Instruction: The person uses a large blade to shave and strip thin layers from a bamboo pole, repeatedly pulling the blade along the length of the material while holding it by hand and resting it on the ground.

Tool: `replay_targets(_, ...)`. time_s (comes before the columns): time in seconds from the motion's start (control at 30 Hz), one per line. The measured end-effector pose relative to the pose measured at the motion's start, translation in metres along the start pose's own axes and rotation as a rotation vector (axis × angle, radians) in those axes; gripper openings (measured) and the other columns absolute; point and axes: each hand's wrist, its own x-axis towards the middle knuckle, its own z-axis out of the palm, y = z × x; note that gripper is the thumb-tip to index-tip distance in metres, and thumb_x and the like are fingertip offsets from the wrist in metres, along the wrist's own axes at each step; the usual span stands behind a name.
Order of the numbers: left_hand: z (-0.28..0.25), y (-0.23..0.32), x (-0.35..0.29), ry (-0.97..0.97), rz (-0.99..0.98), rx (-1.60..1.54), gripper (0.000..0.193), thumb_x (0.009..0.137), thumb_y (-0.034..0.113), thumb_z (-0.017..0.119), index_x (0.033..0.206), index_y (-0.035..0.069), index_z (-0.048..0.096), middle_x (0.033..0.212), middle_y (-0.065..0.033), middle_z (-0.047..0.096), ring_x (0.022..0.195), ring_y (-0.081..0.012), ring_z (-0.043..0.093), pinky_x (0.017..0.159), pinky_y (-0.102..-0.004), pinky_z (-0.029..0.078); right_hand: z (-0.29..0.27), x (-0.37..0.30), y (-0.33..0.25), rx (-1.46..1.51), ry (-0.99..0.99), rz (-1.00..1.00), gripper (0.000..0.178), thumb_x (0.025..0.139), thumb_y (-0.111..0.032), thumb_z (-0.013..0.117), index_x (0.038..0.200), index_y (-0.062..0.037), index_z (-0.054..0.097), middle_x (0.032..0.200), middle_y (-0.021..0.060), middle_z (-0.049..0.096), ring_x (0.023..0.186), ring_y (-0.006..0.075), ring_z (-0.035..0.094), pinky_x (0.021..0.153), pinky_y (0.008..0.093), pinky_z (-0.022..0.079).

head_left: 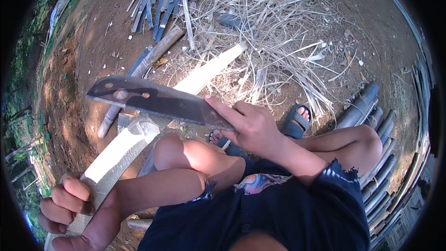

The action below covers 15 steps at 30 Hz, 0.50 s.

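Partly hidden behind knife [160, 102], pale strip [111, 158]; shavings [278, 32] beyond, poles [381, 176] right.

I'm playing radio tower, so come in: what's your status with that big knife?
Right hand: gripping machete. Left hand: gripping split bamboo strip. Machete crosses over strip in view, contact unclear. Left knee looks close to strip.

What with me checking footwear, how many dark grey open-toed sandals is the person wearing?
2: the right sandal on the right foot, and the left sandal on the left foot, partly hidden beside the bare right hand.
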Motion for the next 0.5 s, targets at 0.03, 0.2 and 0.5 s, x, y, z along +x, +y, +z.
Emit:
replay_targets(0.03, 0.003, 0.001, 0.001, 0.011, -0.005, 0.006, 0.027, 0.088, 0.028, 0.061, 0.079, 0.014, 0.039, 0.064, 0.0024, 0.032, 0.046, -0.0100, 0.027, 0.047, -0.0261, 0.020, 0.014, 0.003, 0.031, -0.006, 0.027, 0.138, 0.046, 0.090, -0.014, 0.063, 0.135, -0.0108, 0.058, 0.072, 0.0208, 0.065, 0.062, 0.0340, 0.066, 0.058, 0.0446, 0.052)
replay_targets(0.2, 0.008, -0.005, 0.002, 0.210, 0.083, 0.301, 0.024, 0.084, 0.026, 0.059, 0.077, 0.015, 0.039, 0.063, 0.0026, 0.032, 0.045, -0.0099, 0.027, 0.046, -0.0256, 0.021, 0.039, 0.005, 0.095, -0.096, 0.067, 0.245, 0.047, 0.086, -0.014, 0.065, 0.133, -0.0129, 0.060, 0.070, 0.0180, 0.065, 0.061, 0.0348, 0.066, 0.058, 0.0455, 0.053)
replay_targets(0.5, -0.013, 0.004, 0.007, 0.215, 0.072, 0.372, 0.018, 0.082, 0.024, 0.054, 0.074, 0.016, 0.041, 0.057, 0.0039, 0.031, 0.041, -0.0089, 0.029, 0.043, -0.0242, 0.025, 0.069, 0.022, 0.252, -0.192, -0.134, 0.645, 0.043, 0.093, -0.025, 0.055, 0.131, -0.0073, 0.057, 0.087, 0.0261, 0.070, 0.083, 0.0426, 0.069, 0.076, 0.0518, 0.056)
